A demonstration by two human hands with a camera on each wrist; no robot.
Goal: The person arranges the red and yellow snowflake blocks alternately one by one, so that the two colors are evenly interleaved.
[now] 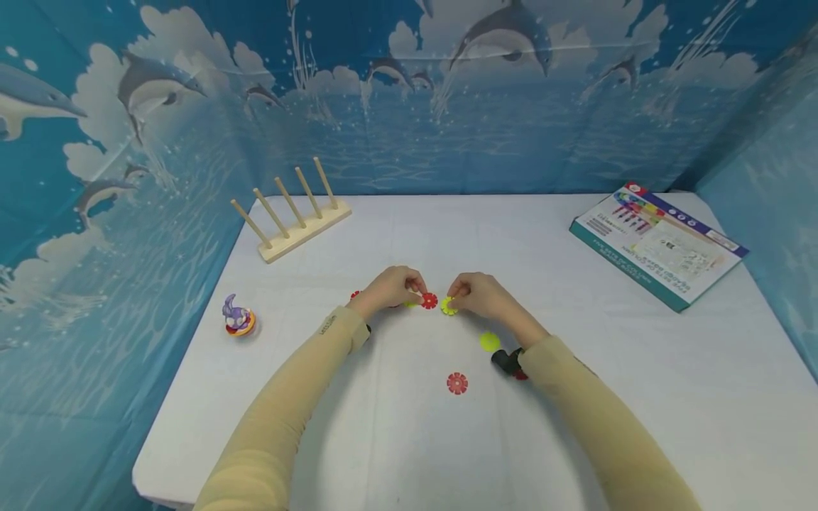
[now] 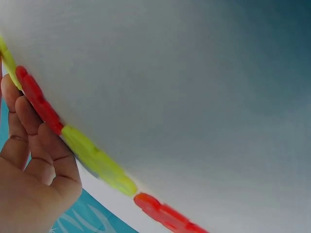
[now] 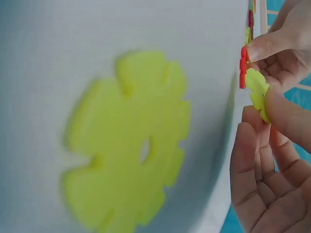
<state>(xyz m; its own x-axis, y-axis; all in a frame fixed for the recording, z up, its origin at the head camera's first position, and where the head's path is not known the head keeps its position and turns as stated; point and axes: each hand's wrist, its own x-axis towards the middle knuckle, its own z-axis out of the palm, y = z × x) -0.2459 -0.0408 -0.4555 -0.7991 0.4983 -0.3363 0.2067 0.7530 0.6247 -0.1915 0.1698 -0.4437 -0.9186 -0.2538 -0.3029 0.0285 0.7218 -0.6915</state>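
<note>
Left hand (image 1: 393, 287) pinches red disc (image 1: 431, 301), right hand (image 1: 484, 294) pinches yellow disc (image 1: 448, 307) at its three o'clock. Crooked pressing may cause slipping.

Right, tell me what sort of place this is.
Probably a play corner or a staged filming spot: a white table in front of a dolphin-print backdrop, with a pegged wooden stand and a red notched disc on it.

White tabletop (image 1: 396, 440). Far left: wooden rack (image 1: 307, 232), five pegs. Near left edge: small purple toy (image 1: 239, 321). Far right: printed box (image 1: 658, 245), flat. Middle: row of red and yellow discs (image 2: 99, 162). Nearer: loose yellow disc (image 1: 490, 341), loose red disc (image 1: 456, 383).
</note>
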